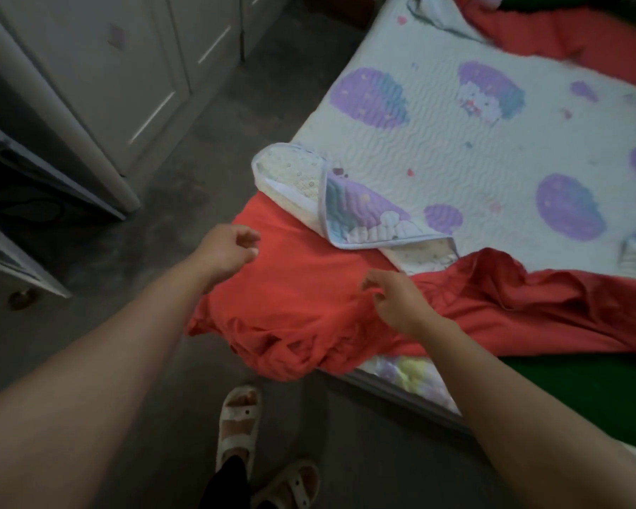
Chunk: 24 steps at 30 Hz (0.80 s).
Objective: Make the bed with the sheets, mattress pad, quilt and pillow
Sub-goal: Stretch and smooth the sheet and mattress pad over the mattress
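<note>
While the left hand (230, 247) hovers loosely curled, holding nothing, above the red sheet (302, 288) bunched at the bed's near corner, the right hand (401, 301) curls at its folds; whether it pinches them cannot be told. Beyond lies the printed mattress pad (456, 141), its near corner folded back.

The sheet (302, 288) lies bunched under my left hand (232, 247) and my right hand (397, 299), spilling over a corner of the bed (412, 380) toward me. Just beyond both hands lies the mattress pad (456, 134), its near corner folded back onto itself. Cupboards (100, 67) stand well left of my left hand.
</note>
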{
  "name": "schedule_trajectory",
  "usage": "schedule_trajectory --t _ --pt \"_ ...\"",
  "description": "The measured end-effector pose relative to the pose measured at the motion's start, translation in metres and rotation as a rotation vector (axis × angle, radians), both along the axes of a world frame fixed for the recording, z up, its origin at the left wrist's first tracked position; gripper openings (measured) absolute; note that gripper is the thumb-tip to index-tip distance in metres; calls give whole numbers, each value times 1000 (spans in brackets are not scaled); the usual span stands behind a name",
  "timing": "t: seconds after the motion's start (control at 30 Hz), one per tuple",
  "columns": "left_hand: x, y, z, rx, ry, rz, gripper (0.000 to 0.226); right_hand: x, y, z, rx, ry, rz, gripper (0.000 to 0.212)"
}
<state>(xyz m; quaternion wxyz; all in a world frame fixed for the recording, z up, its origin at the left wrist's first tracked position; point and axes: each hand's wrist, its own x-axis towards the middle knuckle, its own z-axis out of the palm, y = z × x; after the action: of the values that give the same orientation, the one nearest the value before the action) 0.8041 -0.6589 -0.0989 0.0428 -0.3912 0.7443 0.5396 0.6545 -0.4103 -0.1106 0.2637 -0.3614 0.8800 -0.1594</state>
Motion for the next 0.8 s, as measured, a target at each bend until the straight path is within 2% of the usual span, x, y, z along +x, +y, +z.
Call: schedule_trajectory --t 0.1,0.2,0.27,0.33,0.4,0.47,0.53,0.6,0.7,0.8 --pt "-31 46 -1 -50 30 -222 35 -19 45 1 116 141 -55 34" --pt "-62 104 -7 -58 61 -452 37 -29 90 3 269 252 -60 58" --pt "-76 140 -14 -129 52 -587 41 -32 111 4 336 285 -79 73" --pt "-85 171 -24 -265 8 -724 47 -34 128 2 306 289 -137 77" --pt "-89 194 -31 -480 -108 -863 52 -34 141 0 266 293 -168 79" --pt "-91 211 -34 -675 -170 -945 41 -34 155 -1 224 302 -193 78" --pt "-92 220 -34 -739 -123 -920 25 -36 169 0 195 313 -232 78" --pt "-91 213 -34 -612 -28 -804 10 -38 178 0 170 328 -277 78" --pt "-86 198 -29 -167 91 -638 9 -43 185 3 79 405 -343 83" --pt "-76 200 -17 -15 155 -721 7 -46 180 12 27 467 -348 99"
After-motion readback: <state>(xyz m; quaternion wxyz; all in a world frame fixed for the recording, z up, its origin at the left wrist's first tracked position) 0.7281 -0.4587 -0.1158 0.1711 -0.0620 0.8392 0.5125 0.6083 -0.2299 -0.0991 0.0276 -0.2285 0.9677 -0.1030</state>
